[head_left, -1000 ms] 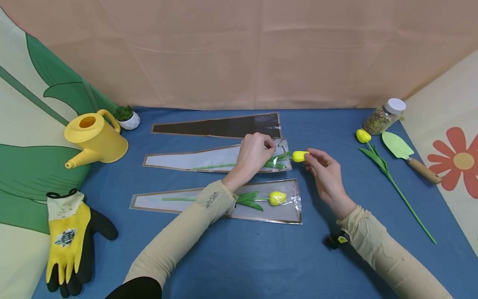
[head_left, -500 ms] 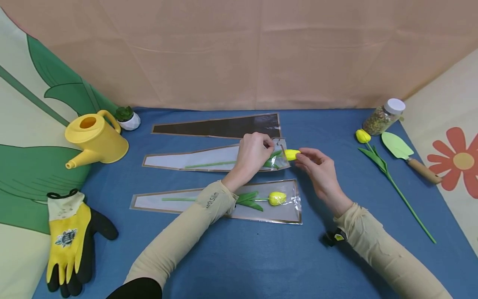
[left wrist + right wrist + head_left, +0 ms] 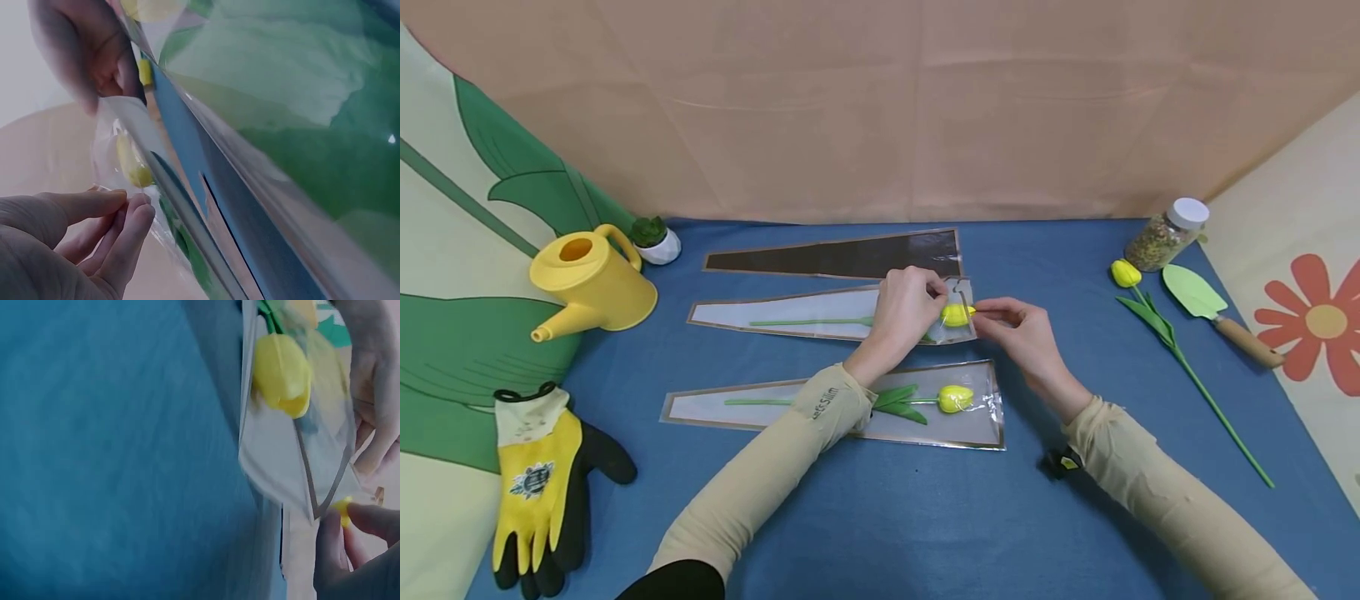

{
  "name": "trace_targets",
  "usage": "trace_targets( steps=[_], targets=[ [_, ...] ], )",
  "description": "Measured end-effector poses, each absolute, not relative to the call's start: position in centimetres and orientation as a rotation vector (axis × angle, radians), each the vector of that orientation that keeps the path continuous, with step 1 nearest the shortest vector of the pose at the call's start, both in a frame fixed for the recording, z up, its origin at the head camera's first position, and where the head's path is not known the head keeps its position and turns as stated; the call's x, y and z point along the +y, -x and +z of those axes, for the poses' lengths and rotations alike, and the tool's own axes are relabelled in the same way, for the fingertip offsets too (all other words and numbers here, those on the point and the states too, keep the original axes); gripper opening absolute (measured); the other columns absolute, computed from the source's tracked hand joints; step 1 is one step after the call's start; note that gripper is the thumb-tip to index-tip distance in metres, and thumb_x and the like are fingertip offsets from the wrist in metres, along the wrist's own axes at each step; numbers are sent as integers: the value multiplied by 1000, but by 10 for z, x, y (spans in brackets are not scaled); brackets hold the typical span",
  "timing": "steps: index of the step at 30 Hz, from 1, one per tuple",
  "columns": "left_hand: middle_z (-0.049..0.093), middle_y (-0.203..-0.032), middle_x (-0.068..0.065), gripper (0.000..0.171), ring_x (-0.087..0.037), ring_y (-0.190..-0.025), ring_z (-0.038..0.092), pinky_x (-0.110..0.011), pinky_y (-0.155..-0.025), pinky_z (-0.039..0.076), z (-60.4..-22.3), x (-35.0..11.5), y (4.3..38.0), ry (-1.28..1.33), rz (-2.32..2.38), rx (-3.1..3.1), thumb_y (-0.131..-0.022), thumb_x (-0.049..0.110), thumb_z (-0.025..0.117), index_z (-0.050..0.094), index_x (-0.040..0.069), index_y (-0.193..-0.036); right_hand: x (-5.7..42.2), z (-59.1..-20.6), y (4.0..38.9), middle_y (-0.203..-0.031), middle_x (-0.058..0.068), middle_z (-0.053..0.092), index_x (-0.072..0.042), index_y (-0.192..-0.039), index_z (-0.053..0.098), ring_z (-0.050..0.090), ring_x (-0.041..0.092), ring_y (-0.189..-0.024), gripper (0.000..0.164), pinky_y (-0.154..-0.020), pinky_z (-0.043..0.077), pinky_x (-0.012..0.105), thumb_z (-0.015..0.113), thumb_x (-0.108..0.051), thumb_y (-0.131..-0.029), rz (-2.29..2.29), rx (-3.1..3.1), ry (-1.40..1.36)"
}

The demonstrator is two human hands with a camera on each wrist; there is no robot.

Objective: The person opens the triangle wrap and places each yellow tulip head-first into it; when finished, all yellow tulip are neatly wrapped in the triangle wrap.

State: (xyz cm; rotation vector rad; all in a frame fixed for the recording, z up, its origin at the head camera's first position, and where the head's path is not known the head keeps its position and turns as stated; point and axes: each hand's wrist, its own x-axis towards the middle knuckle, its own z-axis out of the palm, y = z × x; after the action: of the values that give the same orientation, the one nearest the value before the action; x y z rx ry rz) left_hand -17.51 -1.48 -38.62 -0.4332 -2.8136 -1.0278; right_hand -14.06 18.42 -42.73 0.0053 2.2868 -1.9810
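Note:
A yellow tulip (image 3: 953, 316) with a green stem lies mostly inside the middle clear flower sleeve (image 3: 722, 315), its head by the wide end. My left hand (image 3: 906, 308) pinches the film of this sleeve near its mouth, bending over the leaves and partly hiding them. In the left wrist view, thumb and fingers (image 3: 128, 215) meet on the film beside the tulip. My right hand (image 3: 1018, 333) pinches the tip of the tulip head at the sleeve's opening; a bit of yellow shows between its fingers (image 3: 328, 550) in the right wrist view.
A second sleeve (image 3: 700, 406) holding a tulip lies nearer; a dark sleeve (image 3: 850, 257) lies behind. At right are a loose tulip (image 3: 1180, 354), a trowel (image 3: 1197, 292) and a jar (image 3: 1165, 235). At left: watering can (image 3: 595, 283), potted succulent (image 3: 658, 242), gloves (image 3: 538, 483).
My right hand has moved left, sliding the tulip deeper into the middle sleeve, so its head now lies inside the film. My left hand keeps its pinch in the same place.

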Motion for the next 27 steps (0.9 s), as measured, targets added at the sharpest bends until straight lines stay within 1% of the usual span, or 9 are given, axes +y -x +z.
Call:
trace_targets(
  steps=[2, 5, 9, 13, 19, 24, 27],
  targets=[
    [80, -90, -2, 9, -19, -78, 72, -31, -73, 56, -387, -15, 176, 435, -1024, -2813, -97, 7, 77, 86, 9, -97, 183, -427, 144, -116, 22, 75, 12, -129, 69, 72, 6, -94, 31, -85, 61, 26, 72, -1, -102, -1913, 2337, 36],
    [80, -91, -3, 9, -19, -79, 72, -32, -75, 56, -387, -16, 176, 438, -1018, -2810, -97, 6, 78, 86, 8, -96, 182, -428, 149, -120, 27, 73, 11, -129, 71, 72, 7, -95, 29, -84, 60, 23, 72, 0, -102, -1856, 2383, 86],
    [80, -90, -3, 9, -19, -78, 72, -31, -73, 56, -387, -16, 176, 442, -1013, -2808, -97, 6, 78, 86, 8, -96, 180, -428, 153, -118, 25, 75, 7, -127, 74, 74, 19, -100, 27, -81, 60, 22, 74, -1, -101, -1742, 2475, 133],
    [80, -89, -3, 10, -18, -76, 72, -30, -71, 56, -387, -15, 176, 451, -991, -2817, -97, 5, 77, 86, 8, -95, 178, -427, 156, -115, 20, 77, 3, -124, 77, 75, 29, -106, 25, -80, 59, 23, 77, -6, -100, -1623, 2571, 163],
    [80, -91, -4, 10, -20, -77, 72, -31, -71, 57, -387, -14, 175, 473, -968, -2837, -98, 5, 76, 86, 8, -95, 175, -426, 159, -116, 15, 79, 1, -121, 80, 76, 29, -109, 23, -83, 60, 28, 78, -7, -99, -1522, 2628, 233],
    [80, -90, -5, 10, -20, -75, 72, -32, -68, 56, -388, -13, 174, 491, -997, -2834, -98, 4, 76, 85, 7, -94, 173, -426, 161, -116, 14, 79, 0, -119, 81, 77, 30, -104, 22, -75, 57, 21, 79, -5, -98, -1470, 2666, 291],
    [79, -89, -5, 11, -20, -74, 71, -32, -68, 55, -390, -12, 175, 498, -1003, -2836, -98, 3, 76, 85, 7, -93, 174, -426, 162, -119, 17, 77, 1, -119, 79, 77, 33, -100, 22, -72, 57, 23, 79, -4, -98, -1447, 2667, 283]
  ],
)
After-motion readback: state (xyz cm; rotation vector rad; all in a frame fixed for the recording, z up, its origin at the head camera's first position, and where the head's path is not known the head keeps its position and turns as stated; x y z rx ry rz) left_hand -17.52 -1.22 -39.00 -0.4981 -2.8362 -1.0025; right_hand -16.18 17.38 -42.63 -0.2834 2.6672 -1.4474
